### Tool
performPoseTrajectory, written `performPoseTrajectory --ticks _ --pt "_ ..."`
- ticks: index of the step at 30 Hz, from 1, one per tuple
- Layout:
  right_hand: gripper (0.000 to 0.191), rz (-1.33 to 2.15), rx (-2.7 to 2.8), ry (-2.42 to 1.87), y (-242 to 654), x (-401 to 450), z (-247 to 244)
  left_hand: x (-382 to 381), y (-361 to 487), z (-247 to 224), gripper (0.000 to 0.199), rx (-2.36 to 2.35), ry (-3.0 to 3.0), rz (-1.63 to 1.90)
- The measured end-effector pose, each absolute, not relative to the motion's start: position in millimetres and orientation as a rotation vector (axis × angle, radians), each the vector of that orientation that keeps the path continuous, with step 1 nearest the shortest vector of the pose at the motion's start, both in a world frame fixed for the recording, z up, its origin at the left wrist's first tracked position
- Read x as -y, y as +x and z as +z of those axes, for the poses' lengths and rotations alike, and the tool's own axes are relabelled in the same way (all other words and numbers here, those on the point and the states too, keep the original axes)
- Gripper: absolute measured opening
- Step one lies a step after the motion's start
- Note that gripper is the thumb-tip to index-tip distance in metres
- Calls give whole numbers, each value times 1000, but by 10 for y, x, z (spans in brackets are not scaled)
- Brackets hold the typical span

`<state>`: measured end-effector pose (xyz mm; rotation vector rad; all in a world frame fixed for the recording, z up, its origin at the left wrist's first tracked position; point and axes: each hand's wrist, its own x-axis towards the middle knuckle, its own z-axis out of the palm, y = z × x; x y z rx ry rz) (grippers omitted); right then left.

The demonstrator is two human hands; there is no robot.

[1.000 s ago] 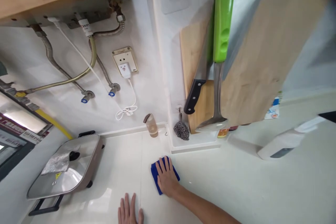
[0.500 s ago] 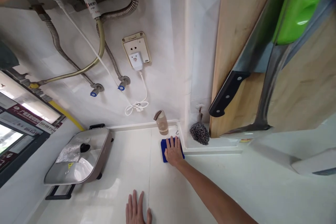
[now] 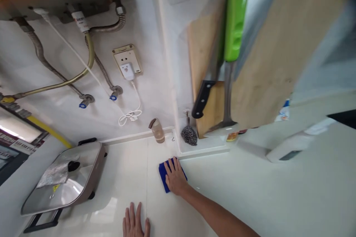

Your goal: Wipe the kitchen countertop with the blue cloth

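The right hand (image 3: pixel 175 177) is spread open and pressed flat on a blue cloth (image 3: pixel 164 177), its weight borne evenly across the palm, on the pale countertop (image 3: pixel 236 192), near the raised ledge (image 3: pixel 203 152); the open left hand (image 3: pixel 135 222) is laid flat, apart.

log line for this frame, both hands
left hand: flat on white counter | right hand: flat on blue cloth | nearby: steel wool scourer, small bottle

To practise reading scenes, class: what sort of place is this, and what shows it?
Probably a home kitchen: a black-handled knife and wooden chopping board hang beside a steel scourer, and the right hand presses a blue cloth on the counter.
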<state>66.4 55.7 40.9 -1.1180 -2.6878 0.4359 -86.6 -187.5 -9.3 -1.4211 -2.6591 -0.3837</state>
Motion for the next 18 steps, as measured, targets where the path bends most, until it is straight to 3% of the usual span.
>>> performPoseTrajectory --ticks 6,18 --pt "62 491 2691 -1021 1550 -201 356 1817 -851 44 64 2671 -1440 -406" --pt "65 228 2504 -1401 3569 469 203 1680 -696 321 73 2761 -1484 -369"
